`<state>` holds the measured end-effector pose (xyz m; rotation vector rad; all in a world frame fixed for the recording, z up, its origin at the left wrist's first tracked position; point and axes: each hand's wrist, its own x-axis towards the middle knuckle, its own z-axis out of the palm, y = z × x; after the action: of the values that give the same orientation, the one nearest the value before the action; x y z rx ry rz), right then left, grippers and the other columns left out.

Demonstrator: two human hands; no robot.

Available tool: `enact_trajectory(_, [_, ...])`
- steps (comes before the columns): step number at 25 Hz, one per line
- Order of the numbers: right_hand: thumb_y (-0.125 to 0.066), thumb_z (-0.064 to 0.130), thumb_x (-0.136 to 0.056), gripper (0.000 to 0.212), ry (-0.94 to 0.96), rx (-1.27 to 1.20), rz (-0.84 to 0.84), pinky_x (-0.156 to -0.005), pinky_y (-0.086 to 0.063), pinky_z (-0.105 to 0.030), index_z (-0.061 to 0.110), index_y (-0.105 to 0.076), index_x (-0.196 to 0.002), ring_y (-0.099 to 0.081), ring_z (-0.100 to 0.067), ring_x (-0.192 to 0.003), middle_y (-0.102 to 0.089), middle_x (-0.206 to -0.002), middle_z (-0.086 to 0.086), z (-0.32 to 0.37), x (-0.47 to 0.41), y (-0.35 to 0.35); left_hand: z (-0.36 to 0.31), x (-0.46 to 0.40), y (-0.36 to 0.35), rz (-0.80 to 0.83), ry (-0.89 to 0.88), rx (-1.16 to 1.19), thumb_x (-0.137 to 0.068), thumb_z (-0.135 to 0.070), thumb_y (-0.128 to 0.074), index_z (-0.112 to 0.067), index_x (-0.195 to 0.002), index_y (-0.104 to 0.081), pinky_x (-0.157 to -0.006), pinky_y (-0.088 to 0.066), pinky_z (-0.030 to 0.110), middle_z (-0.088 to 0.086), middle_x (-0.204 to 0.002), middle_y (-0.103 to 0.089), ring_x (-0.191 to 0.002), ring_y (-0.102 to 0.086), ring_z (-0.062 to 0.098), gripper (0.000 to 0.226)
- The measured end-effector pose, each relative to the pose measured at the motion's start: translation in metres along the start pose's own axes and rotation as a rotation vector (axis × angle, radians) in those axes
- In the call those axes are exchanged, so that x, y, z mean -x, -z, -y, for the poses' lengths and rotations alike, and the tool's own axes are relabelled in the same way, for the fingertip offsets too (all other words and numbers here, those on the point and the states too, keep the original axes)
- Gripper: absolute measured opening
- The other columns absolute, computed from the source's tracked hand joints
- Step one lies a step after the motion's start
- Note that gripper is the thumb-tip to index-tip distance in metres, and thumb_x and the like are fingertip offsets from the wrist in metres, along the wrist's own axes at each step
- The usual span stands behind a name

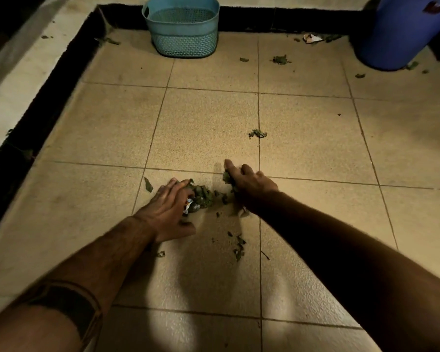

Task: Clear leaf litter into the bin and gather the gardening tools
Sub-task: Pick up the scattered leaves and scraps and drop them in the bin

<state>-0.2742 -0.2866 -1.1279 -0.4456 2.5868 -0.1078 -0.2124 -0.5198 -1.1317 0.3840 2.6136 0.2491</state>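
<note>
1. Both bare hands were down on the tiled floor (208, 123) in the lower middle of the frame, on either side of a small pile of green leaf litter (203, 195).
2. The left hand (167, 212) lay palm down at the left edge of the pile, its fingers curled onto the leaves; a scrap of white and orange wrapper (188, 205) showed just under the fingertips.
3. The right hand (249, 182) rested at the right edge of the pile, fingers spread and bent, with a few leaves pressed beneath them. Whether either hand had truly closed on the leaves could not be told.
4. The two hands were apart, with the pile between them.
5. Loose bits of leaf (239, 247) lay lower in the frame between the forearms, and a single leaf (148, 184) lay just left of the left hand.
6. A small clump of leaves (257, 133) sat on a grout line at centre frame, well apart from the hands.
7. A teal plastic basket (183, 29) stood at top centre against the dark border.
8. A blue bin (396, 34) stood in the upper right corner, with scattered leaves (281, 59) and a crumpled paper scrap (313, 38) to its left.
</note>
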Motion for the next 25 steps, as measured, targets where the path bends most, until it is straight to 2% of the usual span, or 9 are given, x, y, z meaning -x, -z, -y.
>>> enact_trajectory(3, [-0.073, 0.023, -0.089, 0.088, 0.063, 0.118, 0.075, -0.099, -0.051, -0.056, 0.026, -0.018, -0.157, -0.03, -0.054, -0.139, -0.02, -0.157, -0.021, 0.006, 0.003, -0.009, -0.01, 0.0, 0.001, 0.015, 0.042, 0.111, -0.082, -0.054, -0.069, -0.033, -0.155, 0.018, -0.121, 0.001, 0.042, 0.006, -0.168, 0.008, -0.153, 0.013, 0.028, 0.116])
enact_trajectory(7, [-0.075, 0.031, -0.088, 0.084, 0.156, 0.107, 0.056, -0.095, -0.055, -0.044, 0.025, -0.024, -0.155, -0.038, -0.04, -0.134, -0.025, -0.154, -0.016, 0.012, 0.028, -0.026, -0.014, 0.007, 0.003, 0.176, 0.037, -0.072, -0.083, -0.067, -0.061, -0.035, -0.158, 0.012, -0.122, -0.003, 0.052, 0.007, -0.165, 0.021, -0.151, 0.021, 0.034, 0.11])
enact_trajectory(10, [-0.079, 0.031, -0.083, 0.099, 0.207, 0.094, 0.052, -0.083, -0.059, -0.037, 0.028, -0.013, -0.157, -0.031, -0.036, -0.136, -0.015, -0.158, -0.011, 0.017, 0.061, -0.05, -0.037, 0.026, -0.015, 0.202, 0.052, -0.038, -0.086, -0.064, -0.06, -0.027, -0.159, 0.013, -0.121, 0.002, 0.053, 0.009, -0.163, 0.028, -0.148, 0.028, 0.037, 0.11])
enact_trajectory(13, [-0.072, 0.035, -0.09, 0.106, 0.133, -0.01, 0.013, -0.09, -0.057, -0.044, 0.025, 0.006, -0.16, -0.028, -0.039, -0.143, -0.006, -0.164, -0.011, 0.022, 0.066, -0.049, -0.045, 0.031, -0.029, 0.122, 0.044, -0.009, -0.079, -0.07, -0.061, -0.028, -0.157, 0.016, -0.12, 0.007, 0.055, 0.006, -0.161, 0.032, -0.147, 0.031, 0.035, 0.118])
enact_trajectory(15, [-0.071, 0.037, -0.09, 0.106, 0.118, -0.018, 0.035, -0.091, -0.056, -0.047, 0.029, 0.007, -0.16, -0.033, -0.04, -0.14, -0.007, -0.165, -0.013, 0.029, 0.063, -0.04, -0.04, 0.024, -0.023, 0.038, 0.05, 0.031, -0.067, -0.085, -0.048, -0.036, -0.156, 0.017, -0.121, 0.008, 0.059, 0.002, -0.16, 0.036, -0.147, 0.032, 0.034, 0.121])
enact_trajectory(18, [-0.076, 0.034, -0.085, 0.094, 0.209, 0.07, 0.056, -0.082, -0.057, -0.042, 0.037, -0.015, -0.157, -0.033, -0.037, -0.136, -0.018, -0.16, -0.005, 0.037, 0.06, -0.041, -0.008, 0.007, -0.001, -0.118, 0.263, 0.128, -0.083, -0.079, -0.039, -0.037, -0.158, 0.01, -0.119, 0.014, 0.056, 0.004, -0.163, 0.031, -0.148, 0.031, 0.031, 0.099])
enact_trajectory(21, [-0.07, 0.027, -0.092, 0.082, 0.198, 0.066, 0.032, -0.087, -0.056, -0.042, 0.038, -0.021, -0.157, -0.035, -0.033, -0.137, -0.021, -0.162, 0.001, 0.03, 0.058, -0.048, 0.028, -0.002, 0.011, -0.11, 0.525, 0.25, -0.092, -0.073, -0.029, -0.023, -0.161, 0.002, -0.123, 0.003, 0.055, 0.01, -0.167, 0.016, -0.153, 0.016, 0.033, 0.09])
enact_trajectory(23, [-0.067, 0.027, -0.094, 0.077, 0.193, 0.058, 0.017, -0.089, -0.056, -0.04, 0.039, -0.024, -0.156, -0.039, -0.028, -0.135, -0.026, -0.161, 0.003, 0.028, 0.055, -0.05, 0.025, 0.005, -0.005, -0.07, 0.446, 0.265, -0.096, -0.068, -0.028, -0.019, -0.161, 0.0, -0.124, 0.002, 0.049, 0.009, -0.167, 0.014, -0.154, 0.014, 0.028, 0.086])
enact_trajectory(25, [-0.069, 0.028, -0.093, 0.076, 0.183, 0.05, 0.013, -0.089, -0.056, -0.039, 0.038, -0.026, -0.155, -0.04, -0.027, -0.135, -0.03, -0.16, 0.002, 0.026, 0.055, -0.051, 0.003, 0.024, -0.033, -0.082, 0.262, 0.231, -0.098, -0.063, -0.026, -0.015, -0.161, -0.005, -0.125, 0.001, 0.042, 0.008, -0.168, 0.011, -0.154, 0.012, 0.023, 0.082])
